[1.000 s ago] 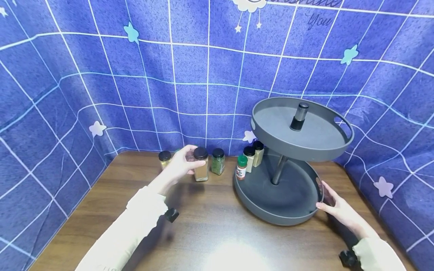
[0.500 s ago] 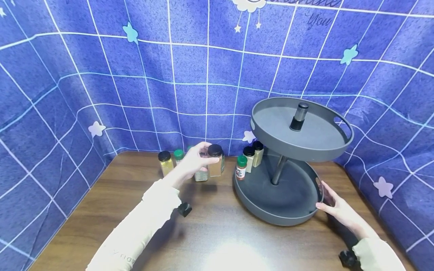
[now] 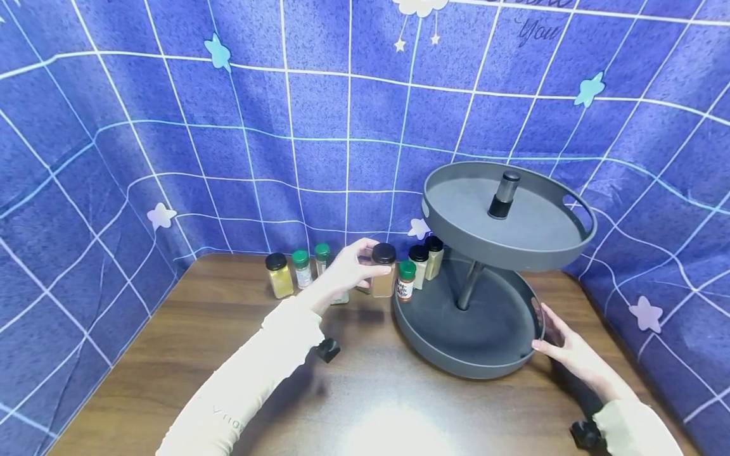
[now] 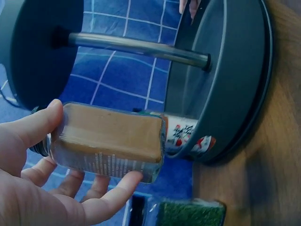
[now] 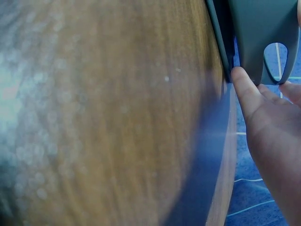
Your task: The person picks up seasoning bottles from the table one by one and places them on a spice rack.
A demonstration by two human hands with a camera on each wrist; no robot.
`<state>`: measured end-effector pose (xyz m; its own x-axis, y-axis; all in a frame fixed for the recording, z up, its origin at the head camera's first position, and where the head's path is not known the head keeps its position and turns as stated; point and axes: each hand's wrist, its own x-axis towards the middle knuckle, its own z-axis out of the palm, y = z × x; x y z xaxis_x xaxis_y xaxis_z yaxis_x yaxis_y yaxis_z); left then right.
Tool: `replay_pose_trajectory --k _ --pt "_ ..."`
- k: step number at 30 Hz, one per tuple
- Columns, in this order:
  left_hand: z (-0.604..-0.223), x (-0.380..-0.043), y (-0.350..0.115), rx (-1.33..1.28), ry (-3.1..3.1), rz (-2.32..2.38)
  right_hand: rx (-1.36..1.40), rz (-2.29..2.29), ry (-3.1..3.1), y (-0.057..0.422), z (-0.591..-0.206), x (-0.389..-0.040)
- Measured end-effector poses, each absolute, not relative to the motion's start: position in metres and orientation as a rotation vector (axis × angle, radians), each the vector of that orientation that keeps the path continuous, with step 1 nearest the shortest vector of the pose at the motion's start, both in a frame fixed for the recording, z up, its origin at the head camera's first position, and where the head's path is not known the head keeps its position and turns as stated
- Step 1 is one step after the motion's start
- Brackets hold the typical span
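Note:
My left hand [image 3: 352, 269] holds a square glass spice jar [image 3: 383, 282] of brown powder by its black lid and upper part. In the left wrist view the jar [image 4: 110, 132] lies between thumb and fingers, beside the lower tier's rim. A two-tier grey turntable [image 3: 502, 323] stands on the right. On its lower tier, at the left edge, are a green-capped spice bottle [image 3: 405, 291] and two black-capped jars [image 3: 419, 273] of pale contents. My right hand [image 3: 573, 354] grips the lower tier's rim by its handle hole; the right wrist view shows fingertips on that rim [image 5: 251, 52].
Left along the table's back stand a yellow spice jar [image 3: 281, 282] and two green-capped bottles [image 3: 302, 273]. A jar of green herbs [image 4: 190, 213] is partly hidden behind my left hand. The upper tier [image 3: 456, 196] overhangs the lower one. Blue cloth [image 3: 319, 158] hangs behind.
My left hand has carried the brown-powder jar rightward, past the herb jar, up to the turntable's left edge. Green-capped bottles behind it have come into view. My right hand has stayed put.

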<state>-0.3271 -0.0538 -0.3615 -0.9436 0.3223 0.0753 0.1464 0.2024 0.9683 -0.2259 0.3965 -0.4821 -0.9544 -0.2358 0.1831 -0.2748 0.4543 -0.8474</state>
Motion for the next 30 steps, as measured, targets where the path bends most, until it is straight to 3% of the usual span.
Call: replay_pose_trajectory --k 30 --pt "-0.398 -0.329 -0.001 0.492 2.167 1.907 0.458 1.54 -2.657 0.396 -0.481 -0.225"
